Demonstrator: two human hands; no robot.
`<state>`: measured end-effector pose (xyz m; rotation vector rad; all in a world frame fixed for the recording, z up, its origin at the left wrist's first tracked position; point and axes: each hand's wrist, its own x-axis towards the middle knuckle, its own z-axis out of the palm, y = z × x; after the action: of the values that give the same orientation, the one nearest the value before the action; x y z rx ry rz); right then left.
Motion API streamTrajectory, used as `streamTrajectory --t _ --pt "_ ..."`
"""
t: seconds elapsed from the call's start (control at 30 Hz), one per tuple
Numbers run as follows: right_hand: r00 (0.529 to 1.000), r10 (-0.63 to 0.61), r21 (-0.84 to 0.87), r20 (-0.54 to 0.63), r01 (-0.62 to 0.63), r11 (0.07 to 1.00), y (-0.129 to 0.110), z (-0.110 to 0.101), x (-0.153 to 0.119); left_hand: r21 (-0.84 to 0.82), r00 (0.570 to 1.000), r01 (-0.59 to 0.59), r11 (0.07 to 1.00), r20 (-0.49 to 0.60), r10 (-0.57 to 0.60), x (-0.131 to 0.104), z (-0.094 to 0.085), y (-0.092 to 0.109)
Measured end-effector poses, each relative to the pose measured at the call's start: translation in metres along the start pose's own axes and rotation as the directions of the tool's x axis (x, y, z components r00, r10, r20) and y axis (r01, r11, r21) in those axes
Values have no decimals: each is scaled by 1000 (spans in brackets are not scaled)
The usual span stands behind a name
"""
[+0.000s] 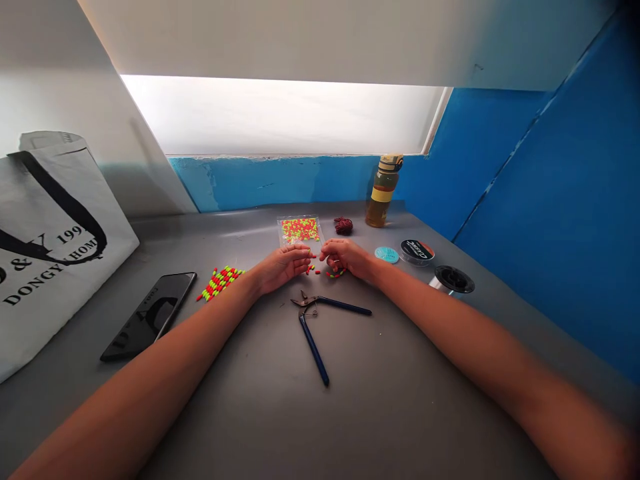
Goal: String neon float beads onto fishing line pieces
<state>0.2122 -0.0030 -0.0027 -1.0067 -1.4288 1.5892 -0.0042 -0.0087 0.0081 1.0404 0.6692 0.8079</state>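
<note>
My left hand (285, 268) is closed in a pinch at the middle of the table, with a small red bead (313, 256) at its fingertips. Just to the right, my right hand (347, 256) is also closed, thumb and fingers together; whatever it grips is too small to make out. Several loose red and yellow-green beads (317, 271) lie on the table below the fingertips, some partly covered by the right hand. Beside the left wrist rests a woven patch of red and yellow-green beads (220, 283). A clear bag of beads (300, 229) lies behind both hands.
Blue-handled pliers (313, 308) lie spread open in front of the hands. At left are a phone (150, 317) and a white bag (55, 247). Dark red cord (343, 226), a bottle (383, 193), a turquoise disc (387, 255), a black-labelled round case (417, 251) and a spool (454, 279) stand right.
</note>
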Motion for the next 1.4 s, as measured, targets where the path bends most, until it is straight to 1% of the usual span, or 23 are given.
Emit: streamTrajectory --t 0.07,0.13,0.27,0.37,0.47,0.6,0.73,0.87,1.1,1.4 --pt "999 -25 -25 -46 24 999 2 2 2 -32 1000 1 999 3 -1 1 -1 -1" --pt "997 -31 -65 -64 27 997 4 3 3 -72 1000 7 997 -23 -8 2 -2 -2" --pt "1000 -9 -137 -16 7 991 4 2 2 -127 994 33 991 -102 -46 6 -5 -3" --pt "1000 -10 -157 20 13 988 4 2 0 -136 991 40 990 -119 -56 8 -5 -3" --pt "998 -25 -167 50 33 985 5 4 0 -136 992 34 990 -119 -50 9 -6 -4" --pt "998 -22 -224 58 35 974 7 6 1 -157 994 18 987 -104 -35 9 -6 -5" --pt "996 -48 -276 70 65 959 4 8 0 -161 998 15 987 -63 -26 7 -4 -4" --pt "994 -41 -310 98 70 948 0 9 -4 -141 998 19 990 -64 -28 5 -1 -2" --pt "992 -41 -300 119 75 951 -5 11 -9 -131 995 5 991 -96 -18 6 1 -3" --pt "989 -23 -309 143 67 949 -4 10 -8 -99 998 9 995 -65 -16 6 0 -4"
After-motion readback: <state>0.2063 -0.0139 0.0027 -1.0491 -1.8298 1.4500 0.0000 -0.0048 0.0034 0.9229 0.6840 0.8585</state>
